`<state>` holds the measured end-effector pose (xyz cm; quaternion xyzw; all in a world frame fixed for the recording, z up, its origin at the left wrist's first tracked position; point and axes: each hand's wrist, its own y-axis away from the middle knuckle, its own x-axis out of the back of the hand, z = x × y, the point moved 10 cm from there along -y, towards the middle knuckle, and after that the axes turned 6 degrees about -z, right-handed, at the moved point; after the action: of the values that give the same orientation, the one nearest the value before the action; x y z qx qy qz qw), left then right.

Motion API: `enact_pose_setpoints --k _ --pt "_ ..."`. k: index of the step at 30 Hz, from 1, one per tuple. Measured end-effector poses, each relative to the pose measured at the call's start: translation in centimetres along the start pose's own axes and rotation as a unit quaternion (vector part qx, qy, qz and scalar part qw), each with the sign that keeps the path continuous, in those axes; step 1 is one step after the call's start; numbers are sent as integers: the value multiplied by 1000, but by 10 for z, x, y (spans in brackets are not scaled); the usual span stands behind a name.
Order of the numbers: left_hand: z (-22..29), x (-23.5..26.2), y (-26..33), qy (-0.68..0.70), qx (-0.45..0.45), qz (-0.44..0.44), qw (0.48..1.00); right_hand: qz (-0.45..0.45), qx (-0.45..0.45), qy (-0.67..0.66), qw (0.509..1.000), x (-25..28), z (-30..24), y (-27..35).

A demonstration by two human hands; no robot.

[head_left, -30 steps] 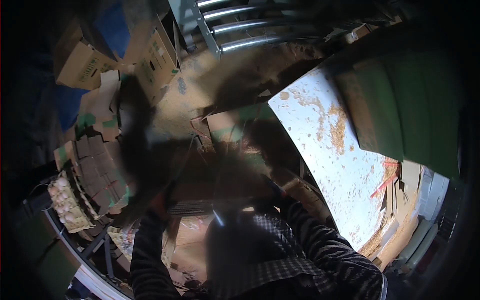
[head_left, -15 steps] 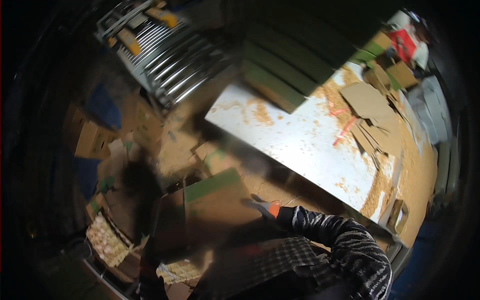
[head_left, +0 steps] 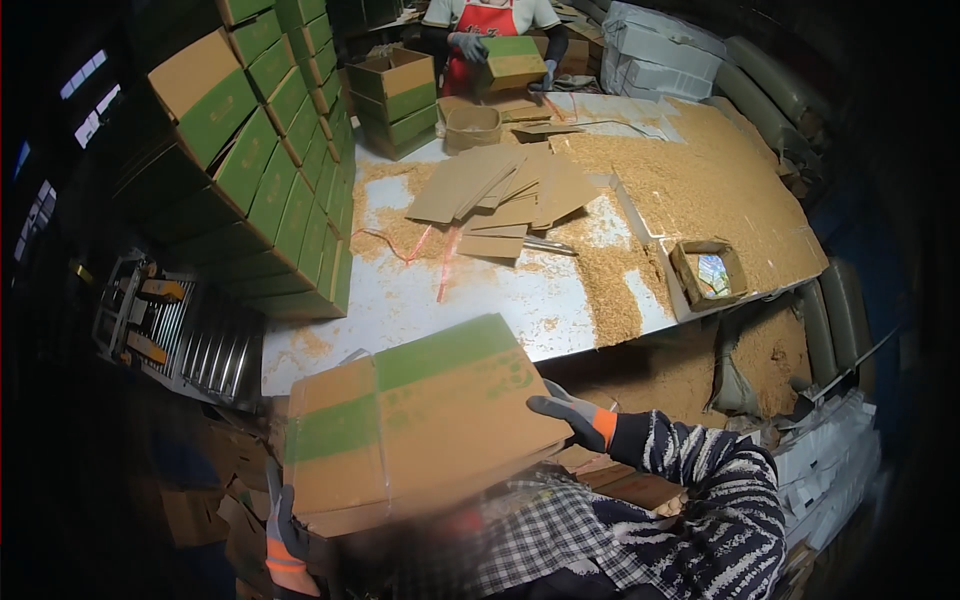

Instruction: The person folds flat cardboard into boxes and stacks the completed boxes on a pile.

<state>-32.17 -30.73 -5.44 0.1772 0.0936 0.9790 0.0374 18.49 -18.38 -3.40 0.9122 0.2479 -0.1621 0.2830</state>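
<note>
Between my hands is a large brown cardboard box [head_left: 460,405] with a green band and a clear strap running round it. It is held tilted over the near edge of the worktable [head_left: 385,315]. My left hand [head_left: 287,530], in a grey glove with an orange cuff, grips the box's lower left corner; its fingers are partly hidden. At the box's right end, my right hand [head_left: 572,410] in a matching glove is closed on the edge, thumb on top. Flat cardboard pieces [head_left: 500,195] lie on the table beyond the box.
Green-and-brown boxes [head_left: 270,170] stand in a tall stack at the left, beside a roller conveyor [head_left: 205,345]. Across the table a person in a red apron [head_left: 497,20] holds another box [head_left: 514,62]. Sawdust-like shavings [head_left: 710,180] and a small open box [head_left: 708,273] lie at the right.
My view has swung from the floor area toward the table. The box has come up to the table's near edge, my right hand still on it, and my left hand now shows on its left corner.
</note>
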Motion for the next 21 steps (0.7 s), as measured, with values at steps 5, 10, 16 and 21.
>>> enact_pose_setpoints --k 5,10,16,21 --pt "144 -132 -138 -207 -163 -145 954 76 -62 -65 993 71 -25 93" --pt "165 -202 -224 9 56 -251 966 92 -135 -157 974 157 -2 99" --pt "175 -217 -327 65 204 -300 930 134 -69 -107 983 250 -36 64" --pt "137 -207 -472 16 224 -306 925 190 -66 3 980 313 -95 3"
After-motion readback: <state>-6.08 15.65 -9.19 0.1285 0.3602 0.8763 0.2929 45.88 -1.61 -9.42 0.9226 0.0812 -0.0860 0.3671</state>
